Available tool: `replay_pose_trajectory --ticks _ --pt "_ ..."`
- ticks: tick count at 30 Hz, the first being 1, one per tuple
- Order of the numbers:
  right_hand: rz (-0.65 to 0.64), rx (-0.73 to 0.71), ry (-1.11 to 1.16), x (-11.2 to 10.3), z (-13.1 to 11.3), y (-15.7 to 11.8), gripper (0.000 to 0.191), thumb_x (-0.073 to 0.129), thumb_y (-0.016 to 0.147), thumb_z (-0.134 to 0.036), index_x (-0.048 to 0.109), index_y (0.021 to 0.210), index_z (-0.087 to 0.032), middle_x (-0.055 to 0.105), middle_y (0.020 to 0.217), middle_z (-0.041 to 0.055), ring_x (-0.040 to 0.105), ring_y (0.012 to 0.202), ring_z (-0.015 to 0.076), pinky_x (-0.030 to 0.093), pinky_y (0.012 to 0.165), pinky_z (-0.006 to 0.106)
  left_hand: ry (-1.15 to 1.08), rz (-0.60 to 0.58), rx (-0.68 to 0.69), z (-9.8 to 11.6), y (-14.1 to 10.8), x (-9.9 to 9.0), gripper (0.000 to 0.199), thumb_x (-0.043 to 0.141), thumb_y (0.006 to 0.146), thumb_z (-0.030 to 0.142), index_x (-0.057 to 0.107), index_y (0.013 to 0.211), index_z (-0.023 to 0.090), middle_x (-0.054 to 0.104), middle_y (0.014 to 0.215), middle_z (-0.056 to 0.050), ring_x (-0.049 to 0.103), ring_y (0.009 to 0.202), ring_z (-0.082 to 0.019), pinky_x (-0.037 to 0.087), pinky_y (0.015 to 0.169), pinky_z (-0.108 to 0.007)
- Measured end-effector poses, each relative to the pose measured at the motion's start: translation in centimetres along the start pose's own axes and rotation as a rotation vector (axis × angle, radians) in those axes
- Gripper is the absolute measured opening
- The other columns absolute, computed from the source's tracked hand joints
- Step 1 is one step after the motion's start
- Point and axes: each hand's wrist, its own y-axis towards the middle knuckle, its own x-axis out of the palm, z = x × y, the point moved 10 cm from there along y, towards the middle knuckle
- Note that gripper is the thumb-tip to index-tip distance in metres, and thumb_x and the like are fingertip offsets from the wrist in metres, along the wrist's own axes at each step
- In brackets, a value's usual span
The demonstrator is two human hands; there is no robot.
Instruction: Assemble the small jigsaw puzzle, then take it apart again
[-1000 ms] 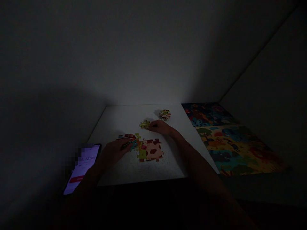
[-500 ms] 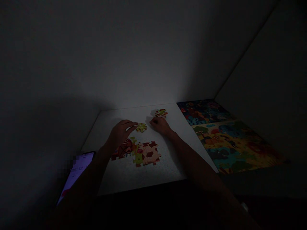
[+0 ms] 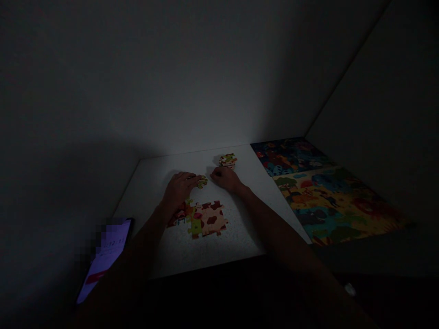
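Note:
My left hand [image 3: 177, 188] is closed, its fingertips and thumb pinching the left side of a yellow-green puzzle piece [image 3: 202, 182]. Just right of that piece, my right hand [image 3: 225, 179] has its fingers curled together; whether anything is inside them is hidden. Below the hands lies a joined group of puzzle pieces [image 3: 213, 218] with a brown-spotted cow. A red part of the picture [image 3: 181, 214] adjoins it on the left, partly covered by my left arm. Behind my right hand sits a small pile of puzzle pieces [image 3: 228, 160].
The white board [image 3: 192, 260] bears the pieces. Along its right side lie a dark blue picture [image 3: 288, 157] and a yellow animal picture [image 3: 329, 201]. A lit phone [image 3: 106, 251] is at the left, partly behind my left forearm. Walls stand behind and to the right.
My left hand has moved slightly right and now covers more of the yellow-green piece. My right hand stays nearly in place, curled. The view has shifted a little.

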Motion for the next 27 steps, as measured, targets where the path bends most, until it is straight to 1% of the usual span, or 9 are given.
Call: replay_pose_trajectory --ticks 7,13,17,20,23,27 --pt "-0.012 -0.021 -0.033 0.2 -0.1 0.0 0.023 0.057 0.091 -0.037 0.073 0.095 -0.020 0.074 0.093 0.0065 0.065 0.082 0.0191 0.043 0.069 0.027 0.004 0.004 0.010 -0.1 -0.4 1.0 0.033 0.043 0.100 0.034 0.069 0.120 0.029 0.071 0.115 -0.006 0.062 0.107 -0.023 0.046 0.096 -0.042" --pt "-0.085 -0.032 -0.094 0.4 -0.6 -0.2 0.028 0.053 0.092 -0.037 0.071 0.102 -0.019 0.074 0.098 0.0061 0.066 0.087 0.0185 0.043 0.071 0.025 -0.003 -0.035 0.013 -0.2 -0.5 1.8 0.035 0.043 0.100 0.040 0.068 0.122 0.028 0.069 0.120 -0.007 0.060 0.112 -0.023 0.046 0.099 -0.041" --pt "-0.133 -0.056 -0.142 0.5 -1.2 -0.5 0.027 0.052 0.092 -0.038 0.072 0.099 -0.020 0.074 0.097 0.0058 0.066 0.087 0.0191 0.043 0.070 0.025 -0.033 -0.032 0.005 -0.3 -0.8 2.0 0.038 0.040 0.101 0.045 0.066 0.125 0.029 0.066 0.124 -0.005 0.058 0.115 -0.022 0.046 0.102 -0.041" --pt "-0.148 -0.063 -0.158 0.6 -1.4 -0.6 0.026 0.053 0.092 -0.036 0.072 0.098 -0.020 0.074 0.097 0.0062 0.065 0.086 0.0194 0.042 0.069 0.025 -0.067 -0.035 -0.003 -0.3 -0.9 2.3 0.041 0.041 0.100 0.046 0.066 0.125 0.026 0.066 0.124 -0.007 0.058 0.116 -0.023 0.046 0.103 -0.040" --pt "-0.138 -0.077 -0.138 0.4 -1.8 -0.8 0.025 0.054 0.092 -0.035 0.072 0.098 -0.019 0.074 0.095 0.0066 0.065 0.085 0.0189 0.041 0.069 0.025 -0.093 -0.027 -0.007 -0.3 -1.0 2.4 0.041 0.042 0.100 0.045 0.067 0.124 0.023 0.065 0.125 -0.009 0.057 0.116 -0.023 0.046 0.103 -0.039" --pt "-0.134 -0.096 -0.038 0.5 -2.0 -1.8 0.020 0.058 0.090 -0.031 0.072 0.094 -0.017 0.073 0.090 0.0061 0.063 0.080 0.0172 0.042 0.069 0.025 -0.126 -0.034 -0.010 -0.4 -1.0 2.5 0.038 0.045 0.099 0.044 0.068 0.121 0.024 0.065 0.126 -0.007 0.057 0.118 -0.023 0.046 0.105 -0.040"
